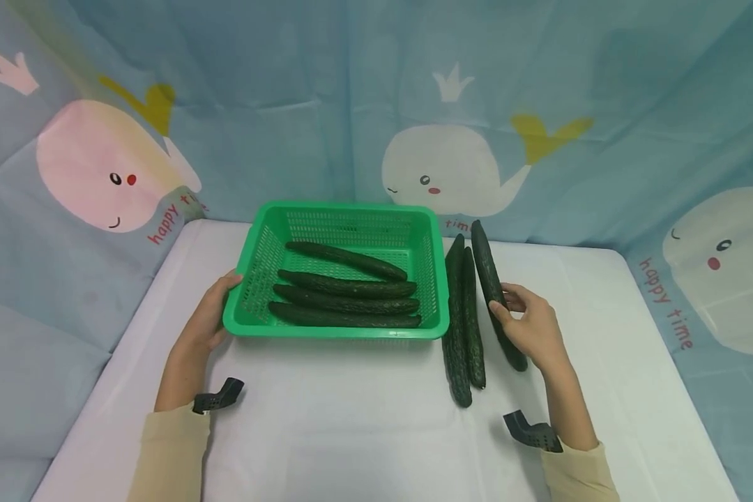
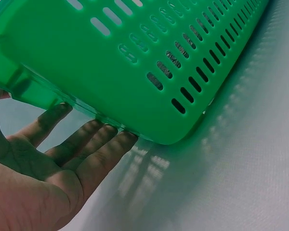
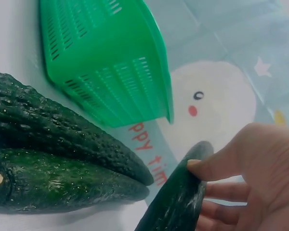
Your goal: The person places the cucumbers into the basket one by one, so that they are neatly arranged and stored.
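Note:
My right hand (image 1: 530, 328) pinches a dark green cucumber (image 1: 487, 268) between thumb and fingers, right of two other cucumbers. In the right wrist view the thumb lies along the top of this held cucumber (image 3: 176, 199). My left hand (image 1: 210, 314) holds the left side of a green plastic basket (image 1: 335, 333). The left wrist view shows its fingers (image 2: 103, 156) against the outer wall under the rim, the thumb up at the rim and partly cut off. Several cucumbers (image 1: 348, 286) lie side by side across the basket.
Two cucumbers, a longer one (image 1: 455, 328) and a shorter one (image 1: 473, 321), lie lengthwise on the white tabletop (image 1: 326, 418) close to the basket's right wall. A blue curtain (image 1: 326, 139) with printed whales hangs behind and beside the table.

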A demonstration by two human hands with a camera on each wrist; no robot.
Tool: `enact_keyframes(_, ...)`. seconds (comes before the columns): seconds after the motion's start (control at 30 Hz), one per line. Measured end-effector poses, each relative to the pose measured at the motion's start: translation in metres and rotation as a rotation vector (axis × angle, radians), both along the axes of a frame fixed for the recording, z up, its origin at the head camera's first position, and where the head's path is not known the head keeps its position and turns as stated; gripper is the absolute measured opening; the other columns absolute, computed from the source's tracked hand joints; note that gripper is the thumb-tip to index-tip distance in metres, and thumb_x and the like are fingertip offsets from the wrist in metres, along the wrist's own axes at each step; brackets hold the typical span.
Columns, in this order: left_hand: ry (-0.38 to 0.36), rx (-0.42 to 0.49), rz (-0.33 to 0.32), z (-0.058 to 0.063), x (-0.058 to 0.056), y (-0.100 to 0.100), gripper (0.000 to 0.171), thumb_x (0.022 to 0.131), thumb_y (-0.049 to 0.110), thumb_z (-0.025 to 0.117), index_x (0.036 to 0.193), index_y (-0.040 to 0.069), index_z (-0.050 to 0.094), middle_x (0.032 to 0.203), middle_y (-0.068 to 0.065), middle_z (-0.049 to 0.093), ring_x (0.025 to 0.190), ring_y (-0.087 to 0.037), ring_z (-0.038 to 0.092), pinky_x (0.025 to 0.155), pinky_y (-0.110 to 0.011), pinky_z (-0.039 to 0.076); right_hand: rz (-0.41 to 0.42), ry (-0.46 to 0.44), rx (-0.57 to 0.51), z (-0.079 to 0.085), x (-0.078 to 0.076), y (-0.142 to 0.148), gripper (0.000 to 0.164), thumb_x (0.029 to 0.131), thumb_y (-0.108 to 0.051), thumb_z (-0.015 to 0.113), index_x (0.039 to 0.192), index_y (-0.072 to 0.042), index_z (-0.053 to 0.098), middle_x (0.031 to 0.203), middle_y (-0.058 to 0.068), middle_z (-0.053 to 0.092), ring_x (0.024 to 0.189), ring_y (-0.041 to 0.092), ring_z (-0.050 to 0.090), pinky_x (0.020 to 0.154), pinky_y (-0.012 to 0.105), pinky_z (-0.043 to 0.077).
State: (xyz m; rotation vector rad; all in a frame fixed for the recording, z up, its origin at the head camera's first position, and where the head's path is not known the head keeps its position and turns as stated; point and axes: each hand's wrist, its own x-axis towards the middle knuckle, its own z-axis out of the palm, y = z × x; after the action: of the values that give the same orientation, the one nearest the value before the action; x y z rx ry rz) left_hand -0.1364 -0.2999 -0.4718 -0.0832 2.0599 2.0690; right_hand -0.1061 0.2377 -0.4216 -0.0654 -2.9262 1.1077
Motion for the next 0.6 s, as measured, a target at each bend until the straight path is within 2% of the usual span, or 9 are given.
enact_keyframes(0.13, -0.002, 0.006, -0.007, 0.002, -0.001, -0.003, 0.078, 0.112, 0.050, 0.039, 0.170, 0.005, 0.013, 0.134, 0.007, 0.054, 0.115, -0.002, 0.066, 0.094, -0.019, 0.062, 0.006, 0.034, -0.014, 0.004, -0.002, -0.004, 0.053, 0.106, -0.030, 0.067, 0.149, 0.001, 0.057, 0.134, 0.031, 0.068, 0.125, 0.048, 0.065, 0.101, 0.067, 0.054)
enact_keyframes(0.4, -0.045, 0.000, 0.036, 0.001, 0.003, 0.000, 0.077, 0.111, 0.050, 0.041, 0.171, 0.008, 0.014, 0.133, 0.012, 0.054, 0.115, 0.002, 0.065, 0.093, -0.017, 0.061, 0.051, 0.100, -0.017, 0.019, -0.006, -0.011, 0.053, 0.105, -0.029, 0.069, 0.146, 0.001, 0.059, 0.128, 0.030, 0.070, 0.122, 0.048, 0.068, 0.100, 0.066, 0.058)
enact_keyframes(0.6, -0.036, 0.012, 0.016, 0.003, 0.000, -0.002, 0.076, 0.111, 0.050, 0.041, 0.170, 0.009, 0.016, 0.136, 0.009, 0.055, 0.117, -0.001, 0.065, 0.094, -0.019, 0.062, 0.091, 0.130, -0.018, 0.025, -0.012, -0.019, 0.050, 0.104, -0.026, 0.070, 0.146, 0.000, 0.060, 0.129, 0.028, 0.070, 0.121, 0.045, 0.068, 0.095, 0.060, 0.063)
